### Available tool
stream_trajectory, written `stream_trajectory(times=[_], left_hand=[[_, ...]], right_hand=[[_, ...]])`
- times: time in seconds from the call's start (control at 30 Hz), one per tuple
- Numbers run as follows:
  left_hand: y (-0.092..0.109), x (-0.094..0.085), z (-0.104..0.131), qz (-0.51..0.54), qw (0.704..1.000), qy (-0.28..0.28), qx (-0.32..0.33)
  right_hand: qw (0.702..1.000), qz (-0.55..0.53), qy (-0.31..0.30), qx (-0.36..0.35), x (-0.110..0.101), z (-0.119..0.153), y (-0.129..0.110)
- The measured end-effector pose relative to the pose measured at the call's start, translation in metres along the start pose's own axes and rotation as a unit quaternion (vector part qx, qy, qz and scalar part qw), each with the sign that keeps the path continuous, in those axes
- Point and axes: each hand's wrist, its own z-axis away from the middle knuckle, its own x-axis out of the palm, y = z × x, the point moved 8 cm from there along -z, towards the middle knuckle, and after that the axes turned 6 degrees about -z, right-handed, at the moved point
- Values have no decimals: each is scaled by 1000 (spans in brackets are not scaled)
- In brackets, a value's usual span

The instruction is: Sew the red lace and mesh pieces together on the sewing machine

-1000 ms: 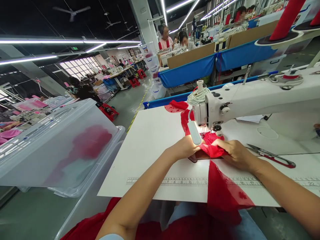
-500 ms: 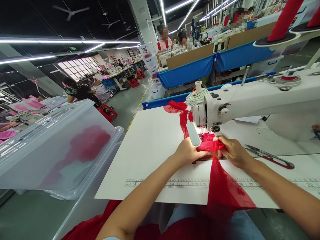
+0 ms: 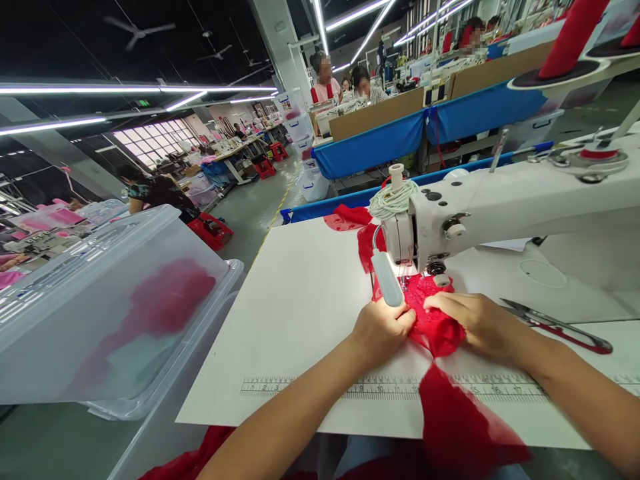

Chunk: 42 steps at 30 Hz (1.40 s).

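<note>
At a white sewing table (image 3: 290, 293), the left hand (image 3: 383, 333) and right hand (image 3: 483, 327) grip red fabric (image 3: 427, 325) that looks light, soft and slippery, best held flat by its edges.

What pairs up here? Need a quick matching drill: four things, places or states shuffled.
Things:
1. Sewing machine
2. Scissors
3. Red fabric
4. Ruler scale

Places or states:
A. Gathered between the left hand and the right hand
B. Numbered marks running along the near side of the table
C. White, with a bundle of pale cord on its head
D. Lying on the table, beyond the right forearm

Pairs: 1-C, 2-D, 3-A, 4-B
</note>
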Motion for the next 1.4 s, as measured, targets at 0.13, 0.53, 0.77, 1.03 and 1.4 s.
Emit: stream_trajectory(times=[0.13,0.53,0.77,1.03,1.4], left_hand=[[6,-9,4,-18,1000,-12,18],[4,-22,10,54,996,-77,-10],[6,-18,14,-3,1000,-17,-8],[6,-18,20,-12,1000,-9,-2],[6,-21,21,-32,999,10,-8]], right_hand=[[999,27,-19,-3,6,-1,-3],[994,107,-18,-11,13,-2,-3],[985,169,-22,-15,11,-3,-7],[983,183,-3,-13,6,-6,-11],[986,155,-15,51,17,6,1]])
